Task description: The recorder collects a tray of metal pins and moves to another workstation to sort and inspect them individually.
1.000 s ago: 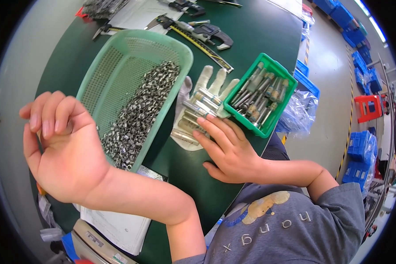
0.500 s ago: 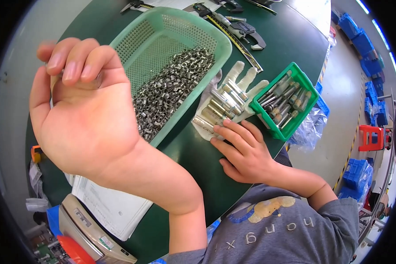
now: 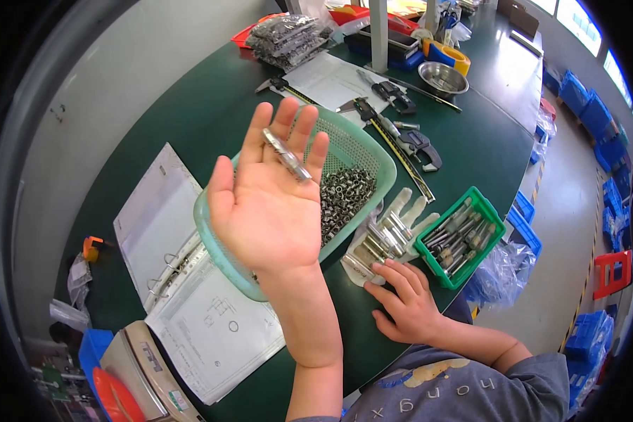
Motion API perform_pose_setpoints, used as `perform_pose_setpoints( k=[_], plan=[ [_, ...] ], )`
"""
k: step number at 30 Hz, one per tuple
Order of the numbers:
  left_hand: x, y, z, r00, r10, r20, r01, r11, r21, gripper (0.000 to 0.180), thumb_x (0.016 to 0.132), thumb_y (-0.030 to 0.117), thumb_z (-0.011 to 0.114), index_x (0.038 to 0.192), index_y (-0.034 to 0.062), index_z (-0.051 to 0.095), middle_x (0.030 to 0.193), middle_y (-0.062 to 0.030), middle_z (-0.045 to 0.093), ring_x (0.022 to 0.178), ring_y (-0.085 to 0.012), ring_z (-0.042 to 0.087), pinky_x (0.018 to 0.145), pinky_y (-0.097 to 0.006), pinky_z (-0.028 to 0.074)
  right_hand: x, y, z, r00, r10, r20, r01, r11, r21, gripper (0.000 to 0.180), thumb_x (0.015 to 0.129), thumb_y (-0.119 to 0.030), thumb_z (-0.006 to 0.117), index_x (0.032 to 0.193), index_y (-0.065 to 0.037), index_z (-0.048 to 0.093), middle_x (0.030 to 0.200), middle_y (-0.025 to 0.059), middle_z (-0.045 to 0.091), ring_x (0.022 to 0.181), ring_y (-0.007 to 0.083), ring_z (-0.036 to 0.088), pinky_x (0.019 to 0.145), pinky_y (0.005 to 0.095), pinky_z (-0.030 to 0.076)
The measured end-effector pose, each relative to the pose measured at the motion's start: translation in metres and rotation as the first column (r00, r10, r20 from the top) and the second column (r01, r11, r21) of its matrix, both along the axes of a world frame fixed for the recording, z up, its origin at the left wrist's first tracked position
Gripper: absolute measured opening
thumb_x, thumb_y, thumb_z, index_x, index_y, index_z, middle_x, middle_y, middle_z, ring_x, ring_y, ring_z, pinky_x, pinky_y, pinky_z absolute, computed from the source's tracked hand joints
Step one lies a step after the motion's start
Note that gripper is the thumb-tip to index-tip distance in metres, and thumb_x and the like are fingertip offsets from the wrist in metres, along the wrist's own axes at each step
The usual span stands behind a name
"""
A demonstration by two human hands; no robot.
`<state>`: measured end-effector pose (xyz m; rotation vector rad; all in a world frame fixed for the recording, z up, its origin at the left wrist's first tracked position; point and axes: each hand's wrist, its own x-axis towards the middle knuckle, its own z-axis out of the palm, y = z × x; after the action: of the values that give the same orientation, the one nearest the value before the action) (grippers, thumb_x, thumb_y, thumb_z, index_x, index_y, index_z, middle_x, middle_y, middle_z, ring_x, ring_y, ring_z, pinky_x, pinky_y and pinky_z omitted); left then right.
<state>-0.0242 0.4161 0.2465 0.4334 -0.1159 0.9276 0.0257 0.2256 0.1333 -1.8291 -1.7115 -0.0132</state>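
pin (image 3: 286,156) of bright metal has been laid open to view just above and left of the centre of the frame: half a second ago the left hand (image 3: 269,200) was curled at the upper left, its contents mostly hidden, and now it has been unfolded, palm up. by this, it may be judged, the piece is freed to be seen along its length. it is rested slantwise across the relaxed fingers, above the palm, unclenched; whether a ring is fitted on it cannot be told. behind that hand a mesh basket (image 3: 364,133) is partly covered, with metal rings (image 3: 344,198) heaped at its right. at lower right of centre the right hand (image 3: 413,302) is held palm down, loosely spread, nothing clasped, its fingertips by the lower end of some metal cylinders (image 3: 377,247) laid on a white glove (image 3: 415,209), beside which a green box (image 3: 431,263) is seen.
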Motion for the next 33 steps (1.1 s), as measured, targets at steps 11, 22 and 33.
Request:
perform_pose_setpoints(
  k=[11, 22, 33],
  plan=[
    [0.024, -0.012, -0.011, 0.995, -0.032, -0.091, 0.04, 0.996, 0.085, 0.039, 0.083, 0.024, 0.035, 0.111, -0.0031, 0.041, 0.103, -0.0151, 0.05, 0.104, -0.0305, 0.046, 0.087, -0.039, 0.037, 0.026, 0.003, 0.038, 0.98, 0.151, -0.126, -0.119, 0.965, 0.232, 0.043, 0.061, -0.011, 0.06, 0.102, -0.003, 0.053, 0.107, 0.0136, 0.052, 0.09, 0.025, 0.055, 0.073, 0.0346, 0.044],
    [0.077, -0.056, -0.031, 0.903, 0.209, -0.375, -0.11, 0.957, 0.268, 0.033, 0.079, 0.016, 0.045, 0.107, 0.0003, 0.044, 0.107, -0.0117, 0.05, 0.101, -0.0239, 0.045, 0.085, -0.035, 0.032, 0.143, 0.068, 0.082, 0.951, -0.234, -0.201, 0.272, 0.944, 0.186, 0.016, 0.073, -0.018, 0.054, 0.084, -0.009, 0.06, 0.077, 0.0103, 0.059, 0.072, 0.0281, 0.057, 0.062, 0.0366, 0.046],
    [-0.005, 0.006, -0.008, 0.881, 0.453, -0.139, -0.457, 0.89, 0.007, 0.028, 0.076, 0.017, 0.043, 0.098, 0.0002, 0.049, 0.101, -0.0111, 0.05, 0.105, -0.0247, 0.043, 0.088, -0.034, 0.03, 0.276, 0.134, 0.014, 0.85, -0.481, 0.214, 0.525, 0.736, -0.428, 0.018, 0.067, -0.015, 0.056, 0.083, -0.015, 0.063, 0.091, 0.0103, 0.059, 0.089, 0.0259, 0.056, 0.074, 0.0367, 0.045]
  ],
)
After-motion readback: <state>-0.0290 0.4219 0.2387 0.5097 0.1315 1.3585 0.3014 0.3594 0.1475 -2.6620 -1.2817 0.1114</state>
